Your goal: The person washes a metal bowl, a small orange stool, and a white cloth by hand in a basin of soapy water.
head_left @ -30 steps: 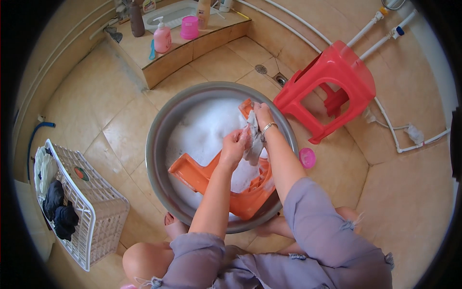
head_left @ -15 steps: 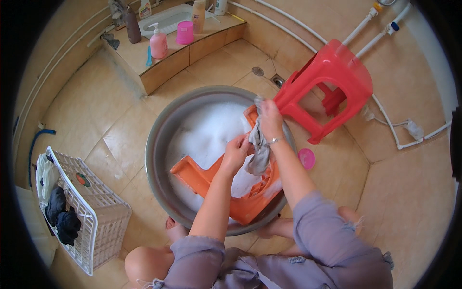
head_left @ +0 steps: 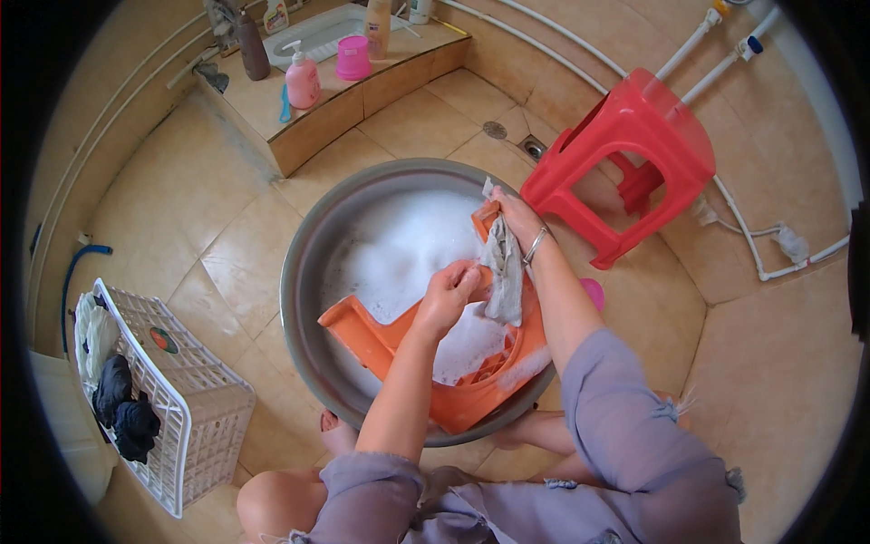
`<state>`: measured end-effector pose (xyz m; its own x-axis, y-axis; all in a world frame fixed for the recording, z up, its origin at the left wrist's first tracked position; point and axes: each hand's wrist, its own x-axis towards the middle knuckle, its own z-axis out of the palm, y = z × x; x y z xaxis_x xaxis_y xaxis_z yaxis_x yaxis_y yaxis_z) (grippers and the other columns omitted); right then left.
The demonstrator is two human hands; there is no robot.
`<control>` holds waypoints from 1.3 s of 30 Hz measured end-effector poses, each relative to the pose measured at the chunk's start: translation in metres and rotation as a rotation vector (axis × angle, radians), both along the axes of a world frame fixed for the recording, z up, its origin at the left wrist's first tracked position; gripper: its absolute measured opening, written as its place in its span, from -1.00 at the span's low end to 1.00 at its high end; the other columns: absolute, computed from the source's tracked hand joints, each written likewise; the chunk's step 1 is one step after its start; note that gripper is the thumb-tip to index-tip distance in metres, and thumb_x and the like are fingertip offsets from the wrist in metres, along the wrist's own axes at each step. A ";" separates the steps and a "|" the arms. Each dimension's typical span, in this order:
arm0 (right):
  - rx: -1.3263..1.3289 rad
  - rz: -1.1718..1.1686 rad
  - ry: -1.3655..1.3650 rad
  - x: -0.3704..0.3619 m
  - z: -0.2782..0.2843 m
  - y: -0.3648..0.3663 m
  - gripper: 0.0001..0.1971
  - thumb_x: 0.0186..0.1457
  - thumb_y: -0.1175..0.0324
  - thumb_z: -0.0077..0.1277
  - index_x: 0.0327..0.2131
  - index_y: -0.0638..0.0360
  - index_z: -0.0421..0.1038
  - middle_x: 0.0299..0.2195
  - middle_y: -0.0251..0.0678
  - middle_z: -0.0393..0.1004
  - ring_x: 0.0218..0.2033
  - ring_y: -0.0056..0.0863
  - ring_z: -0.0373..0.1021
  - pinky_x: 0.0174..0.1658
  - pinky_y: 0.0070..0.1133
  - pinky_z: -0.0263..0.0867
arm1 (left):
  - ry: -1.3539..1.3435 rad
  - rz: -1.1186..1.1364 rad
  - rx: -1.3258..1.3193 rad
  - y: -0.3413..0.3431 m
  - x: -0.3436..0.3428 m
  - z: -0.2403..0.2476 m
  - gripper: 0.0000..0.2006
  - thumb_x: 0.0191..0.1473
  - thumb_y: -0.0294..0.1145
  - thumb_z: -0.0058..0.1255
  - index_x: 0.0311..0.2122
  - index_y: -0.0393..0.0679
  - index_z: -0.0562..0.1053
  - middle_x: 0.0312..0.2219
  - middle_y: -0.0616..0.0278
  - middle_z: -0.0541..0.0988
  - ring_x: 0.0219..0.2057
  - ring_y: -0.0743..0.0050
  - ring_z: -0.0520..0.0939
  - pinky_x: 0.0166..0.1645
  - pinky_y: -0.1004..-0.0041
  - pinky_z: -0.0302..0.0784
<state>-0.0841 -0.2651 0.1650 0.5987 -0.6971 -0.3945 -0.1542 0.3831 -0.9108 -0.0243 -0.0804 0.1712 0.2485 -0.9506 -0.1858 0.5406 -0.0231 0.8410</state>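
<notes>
A wet grey cloth (head_left: 504, 276) hangs over the right part of an orange plastic washboard (head_left: 460, 406), which lies tilted in a large grey basin (head_left: 297, 335). My right hand (head_left: 518, 220), a bracelet at its wrist, is closed on the cloth's upper end, near the basin's far right rim. My left hand (head_left: 448, 296) has its fingers curled at the cloth's left edge and seems to pinch it; the fingertips are partly hidden. White suds (head_left: 403, 240) cover the water and show through the opening in the washboard.
A red plastic stool (head_left: 675, 136) stands at the far right. On the left is a white basket (head_left: 213, 435) with dark clothes (head_left: 118, 403) at its opening. A tiled step (head_left: 317, 140) at the back bears a pink pump bottle (head_left: 303, 83) and a pink cup (head_left: 352, 60). A pink round thing (head_left: 593, 292) lies right of the basin.
My right hand has come down slightly and turned, and the cloth now hangs straighter and farther right. My left hand has shifted a little. The whole view has moved slightly.
</notes>
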 end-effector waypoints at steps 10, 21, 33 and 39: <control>-0.741 -0.281 0.302 -0.008 0.055 0.064 -0.60 0.10 0.19 -0.43 -0.41 0.36 0.31 -0.46 0.02 0.39 -0.36 -0.11 0.32 -0.28 -0.42 0.20 | -0.834 -0.019 0.207 0.013 -0.003 0.072 -0.75 0.01 -0.29 -0.28 -0.40 -0.32 0.30 -0.51 -0.18 0.43 -0.42 -0.10 0.44 -0.31 0.24 0.32; -1.119 -0.089 0.628 -0.018 0.122 0.129 -0.63 0.08 0.09 -0.38 -0.44 0.20 0.27 -0.52 0.07 0.37 -0.41 -0.01 0.31 -0.35 -0.23 0.20 | -0.484 0.461 -0.060 0.034 0.015 0.062 -0.64 0.09 -0.18 -0.32 -0.32 -0.33 0.37 -0.53 0.10 0.46 -0.44 0.45 0.42 -0.28 0.46 0.31; 0.018 -0.594 -0.342 -0.047 0.169 0.098 -0.73 0.06 0.13 -0.20 -0.52 0.13 0.25 -0.67 -0.46 0.26 -0.66 -0.59 0.25 -0.61 -0.65 0.19 | -0.401 0.448 -0.046 0.035 0.051 0.030 -0.65 0.06 -0.24 -0.35 -0.19 -0.33 0.31 -0.36 0.04 0.46 -0.29 0.37 0.45 -0.20 0.43 0.30; -0.052 -0.199 -0.565 -0.019 0.166 0.105 -0.86 -0.01 0.29 -0.05 -0.50 0.06 0.24 -0.61 -0.47 0.32 -0.63 -0.65 0.28 -0.64 -0.67 0.19 | -0.662 0.505 0.100 0.027 0.044 0.021 -0.60 0.04 -0.15 -0.40 -0.15 -0.25 0.28 -0.34 -0.17 0.43 -0.24 -0.09 0.41 -0.15 0.24 0.26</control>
<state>-0.1027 -0.1596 0.3315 0.5616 -0.8272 -0.0155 0.4296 0.3076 -0.8490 0.0193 -0.0532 0.1918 0.7271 -0.6828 0.0711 -0.0992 -0.0019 0.9951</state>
